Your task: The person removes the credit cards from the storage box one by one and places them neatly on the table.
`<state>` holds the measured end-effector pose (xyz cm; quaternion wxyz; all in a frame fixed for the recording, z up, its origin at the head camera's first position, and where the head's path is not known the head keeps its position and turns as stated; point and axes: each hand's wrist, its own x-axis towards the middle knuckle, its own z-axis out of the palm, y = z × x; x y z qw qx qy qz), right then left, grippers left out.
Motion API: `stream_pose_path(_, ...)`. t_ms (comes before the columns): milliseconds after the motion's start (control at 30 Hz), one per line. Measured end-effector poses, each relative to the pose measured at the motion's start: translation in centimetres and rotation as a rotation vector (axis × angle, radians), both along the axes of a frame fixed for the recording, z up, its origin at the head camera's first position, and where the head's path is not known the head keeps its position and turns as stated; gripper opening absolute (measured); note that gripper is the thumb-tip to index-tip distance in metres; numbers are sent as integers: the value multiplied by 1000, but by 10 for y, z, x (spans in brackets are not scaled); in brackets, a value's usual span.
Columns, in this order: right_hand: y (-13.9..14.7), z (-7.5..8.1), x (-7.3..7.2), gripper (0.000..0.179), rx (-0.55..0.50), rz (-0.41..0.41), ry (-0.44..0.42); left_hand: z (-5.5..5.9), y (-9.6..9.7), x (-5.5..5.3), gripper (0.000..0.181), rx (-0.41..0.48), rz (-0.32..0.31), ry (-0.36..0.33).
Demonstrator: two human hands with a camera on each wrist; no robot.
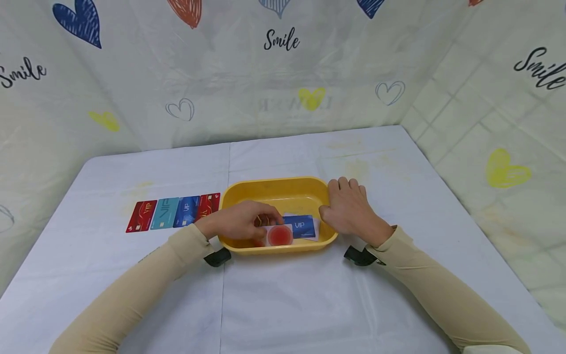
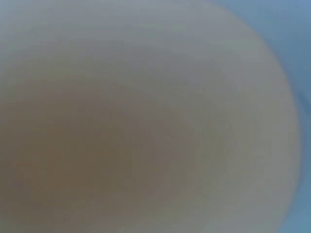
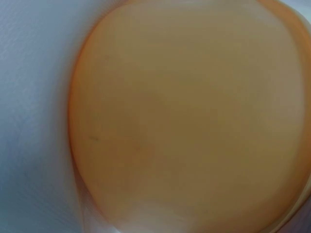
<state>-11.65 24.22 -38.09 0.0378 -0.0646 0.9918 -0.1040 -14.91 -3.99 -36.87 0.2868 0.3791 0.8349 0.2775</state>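
A yellow plastic tray stands mid-table in the head view. My left hand reaches over its left side, thumb and fingers curled at the left edge of a white card with a red disc, which they appear to pinch. The fingertips are partly hidden. Beside that card, a blue VIP card lies in the tray over pale cards, partly covered. With my right hand I grip the tray's right rim, thumb on the inner side. Both wrist views are filled by blurred close surfaces.
Left of the tray, several cards lie in a row: a red card, a teal card, a blue card and another red card close to the tray. A white cloth covers the table; a printed curtain hangs behind.
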Motion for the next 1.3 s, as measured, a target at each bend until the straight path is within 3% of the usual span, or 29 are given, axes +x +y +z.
stream_pose_path(433, 0, 0, 0, 26, 4, 7, 1, 8, -3, 5, 41, 18, 49, 7)
stream_pose_path(867, 1, 0, 0, 27, 4, 8, -1, 11, -7, 5, 58, 62, 68, 39)
stream_pose_path(1300, 1, 0, 0, 28, -2, 15, 4, 15, -10, 9, 57, 77, 131, 34)
